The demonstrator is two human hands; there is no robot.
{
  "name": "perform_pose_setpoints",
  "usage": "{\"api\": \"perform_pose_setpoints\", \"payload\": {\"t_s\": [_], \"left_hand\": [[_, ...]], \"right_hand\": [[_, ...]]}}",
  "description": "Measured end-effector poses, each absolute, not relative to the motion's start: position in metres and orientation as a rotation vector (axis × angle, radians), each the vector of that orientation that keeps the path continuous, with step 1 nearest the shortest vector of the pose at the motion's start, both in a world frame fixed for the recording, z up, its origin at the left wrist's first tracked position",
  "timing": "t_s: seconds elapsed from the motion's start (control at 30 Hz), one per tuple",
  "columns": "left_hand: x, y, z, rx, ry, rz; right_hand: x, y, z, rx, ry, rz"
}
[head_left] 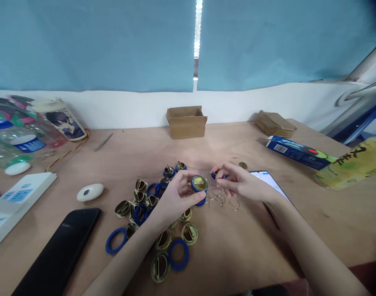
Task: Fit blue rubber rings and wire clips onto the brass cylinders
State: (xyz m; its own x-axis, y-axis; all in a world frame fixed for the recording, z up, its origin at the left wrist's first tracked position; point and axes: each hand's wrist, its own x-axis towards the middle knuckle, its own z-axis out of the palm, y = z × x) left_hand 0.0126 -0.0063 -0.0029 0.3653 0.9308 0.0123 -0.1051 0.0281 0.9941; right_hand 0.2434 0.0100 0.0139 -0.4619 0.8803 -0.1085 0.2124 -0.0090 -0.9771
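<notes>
Between the thumb and fingers of my left hand (181,193) is a round gold piece with a blue rim (199,183). My right hand (232,179) is closed around a small blue-rimmed piece (215,173), partly hidden by the fingers. Thin metal rings (218,200) lie on the table between and below my hands. Gold round clips (189,234) and blue rings (178,254) are piled beneath and left of my left forearm.
An open cardboard box (187,123) stands at the back. On the left are a black phone (56,250), a white oval object (90,192) and bottles (24,139). A lit phone (269,181), blue box (300,152) and yellow package (354,164) are right.
</notes>
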Motion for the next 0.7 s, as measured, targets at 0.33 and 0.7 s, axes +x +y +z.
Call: {"api": "perform_pose_setpoints", "payload": {"t_s": [0.33,0.7], "left_hand": [[0.016,-0.01,-0.005,1.518,0.967,1.006],[0.016,-0.012,-0.008,1.792,1.066,1.055]], "right_hand": [[0.229,0.009,0.01,-0.98,-1.387,1.661],[0.223,0.005,0.011,-1.046,-1.383,1.638]]}}
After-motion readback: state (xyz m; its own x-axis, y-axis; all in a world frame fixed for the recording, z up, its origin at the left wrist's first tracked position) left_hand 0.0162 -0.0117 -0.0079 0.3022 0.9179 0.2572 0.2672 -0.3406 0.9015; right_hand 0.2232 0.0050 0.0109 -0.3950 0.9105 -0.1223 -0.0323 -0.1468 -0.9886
